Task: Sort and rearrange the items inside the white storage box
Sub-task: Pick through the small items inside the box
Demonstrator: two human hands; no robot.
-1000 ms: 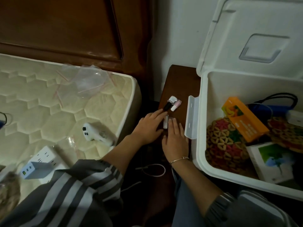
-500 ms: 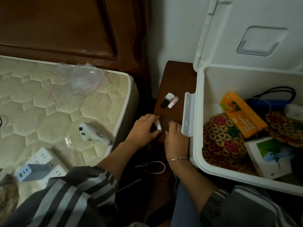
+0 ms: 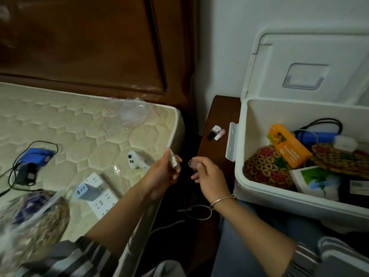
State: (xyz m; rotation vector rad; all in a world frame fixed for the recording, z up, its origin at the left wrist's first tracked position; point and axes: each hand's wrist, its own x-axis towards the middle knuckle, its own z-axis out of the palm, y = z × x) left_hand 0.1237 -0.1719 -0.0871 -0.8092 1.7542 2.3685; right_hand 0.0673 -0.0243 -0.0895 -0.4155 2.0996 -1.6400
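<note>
The white storage box [image 3: 241, 148] stands open at the right with its lid up. Inside lie an orange carton [image 3: 288, 145], woven mats [image 3: 265, 168], a white booklet [image 3: 315, 180], a blue device with a black cord [image 3: 317, 134] and a white case [image 3: 344, 143]. My left hand [image 3: 161, 174] grips a small white bottle [image 3: 174, 161] over the gap beside the bed. My right hand [image 3: 209, 174] pinches a small pinkish piece [image 3: 192, 162] close to it. Two nail polish bottles [image 3: 216, 132] lie on the brown side table [image 3: 219, 108].
On the mattress [image 3: 60, 126] lie a white controller [image 3: 137, 159], a power strip with a charger [image 3: 95, 191], a blue gadget with cables [image 3: 34, 157] and clear bags [image 3: 131, 114]. A bagged item [image 3: 32, 222] is at bottom left. A cable loop [image 3: 197, 210] lies below my hands.
Both hands have lifted off the side table and drawn back toward me. My left hand took the small white bottle along. The view has swung left, showing more mattress.
</note>
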